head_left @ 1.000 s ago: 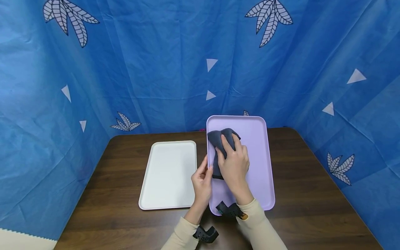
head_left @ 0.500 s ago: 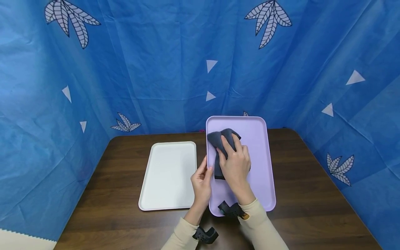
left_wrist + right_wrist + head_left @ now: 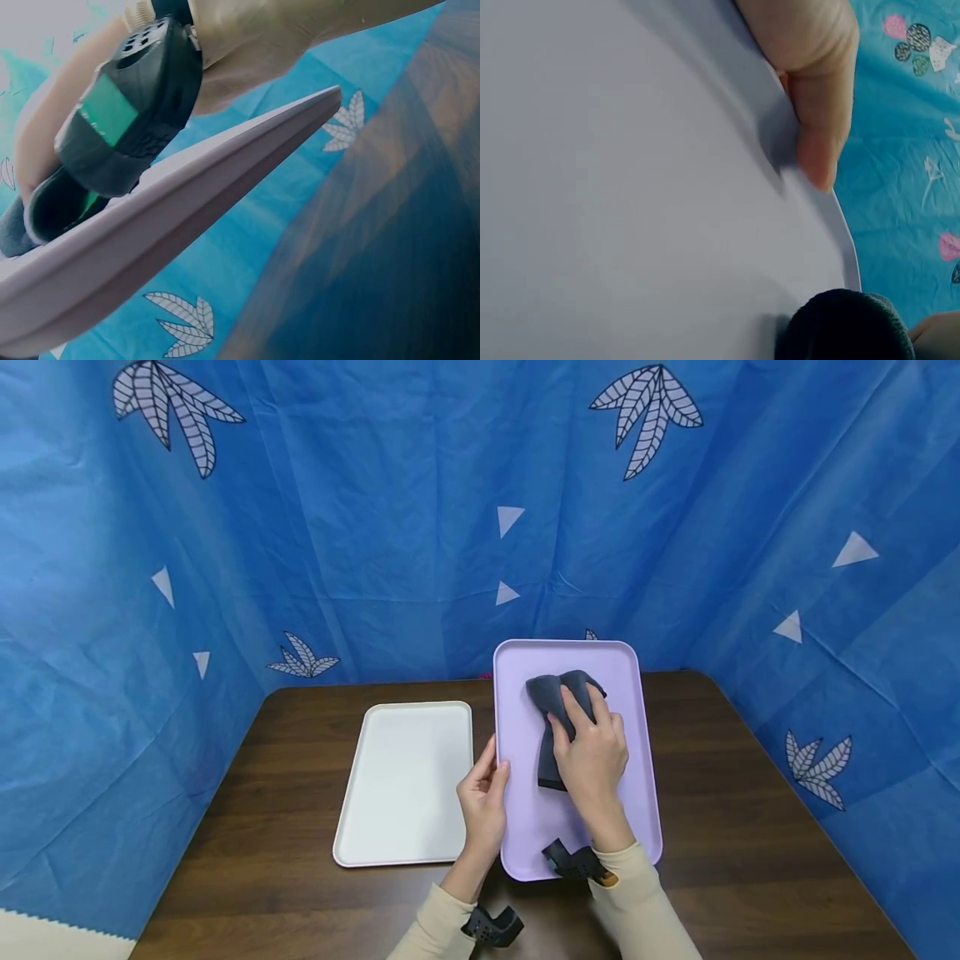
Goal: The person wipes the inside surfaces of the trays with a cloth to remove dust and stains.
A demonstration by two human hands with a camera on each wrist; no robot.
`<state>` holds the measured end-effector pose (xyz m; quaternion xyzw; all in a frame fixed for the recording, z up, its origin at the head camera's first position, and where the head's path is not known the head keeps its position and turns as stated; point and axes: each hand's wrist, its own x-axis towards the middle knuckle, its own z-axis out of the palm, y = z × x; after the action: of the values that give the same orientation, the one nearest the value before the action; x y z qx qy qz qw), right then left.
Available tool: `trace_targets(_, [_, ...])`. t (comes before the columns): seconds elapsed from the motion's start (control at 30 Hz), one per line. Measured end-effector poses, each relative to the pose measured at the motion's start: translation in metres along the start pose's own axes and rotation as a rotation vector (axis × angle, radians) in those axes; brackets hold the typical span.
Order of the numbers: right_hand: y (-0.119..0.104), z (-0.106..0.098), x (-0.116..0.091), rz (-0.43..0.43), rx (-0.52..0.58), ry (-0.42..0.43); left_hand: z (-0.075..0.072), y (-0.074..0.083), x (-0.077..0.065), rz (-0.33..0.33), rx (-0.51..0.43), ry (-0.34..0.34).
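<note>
A lilac rectangular tray (image 3: pixel 528 831) is held raised and tilted at the table's right half. My left hand (image 3: pixel 482 802) grips its left rim, thumb on the inner side; the right wrist view shows that thumb (image 3: pixel 821 146) over the rim. My right hand (image 3: pixel 596 760) holds a bunched dark grey cloth (image 3: pixel 550 760) against the tray's inner face, left of its middle. Part of the cloth is hidden under the fingers and palm. In the left wrist view the tray's outer side (image 3: pixel 187 206) slants across, with the right forearm above it.
A white rectangular tray (image 3: pixel 408 785) lies flat on the dark wooden table (image 3: pixel 262 827), left of the lilac one. A blue patterned curtain (image 3: pixel 375 510) closes off the back and sides. Black wrist devices (image 3: pixel 492 927) are strapped to both arms.
My right hand has slid the cloth from the tray's left rim rightward toward its middle. The left hand and the lilac tray have stayed nearly in place.
</note>
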<state>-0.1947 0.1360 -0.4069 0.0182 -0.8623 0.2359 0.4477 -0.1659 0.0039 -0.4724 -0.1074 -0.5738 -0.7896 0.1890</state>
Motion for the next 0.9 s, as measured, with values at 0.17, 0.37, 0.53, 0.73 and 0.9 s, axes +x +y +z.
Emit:
trace_targets(0.17, [0.01,-0.005,0.002,0.064,-0.007,-0.018,-0.001,0.001,0.0,-0.003,0.001,0.004])
trace_targets(0.37, [0.021,-0.013,0.005,0.164,-0.04,-0.045,-0.003,0.002,0.001,0.004,-0.006,0.008])
trace_targets(0.53, [0.027,-0.018,0.006,0.226,-0.05,-0.055,-0.004,0.003,0.001,-0.006,-0.018,0.002])
trace_targets(0.73, [0.029,-0.018,0.005,0.246,-0.041,-0.06,-0.003,0.004,0.001,-0.006,-0.026,-0.001])
trace_targets(0.9, [0.028,-0.017,0.005,0.271,-0.03,-0.046,-0.003,0.005,0.002,-0.006,-0.02,-0.003])
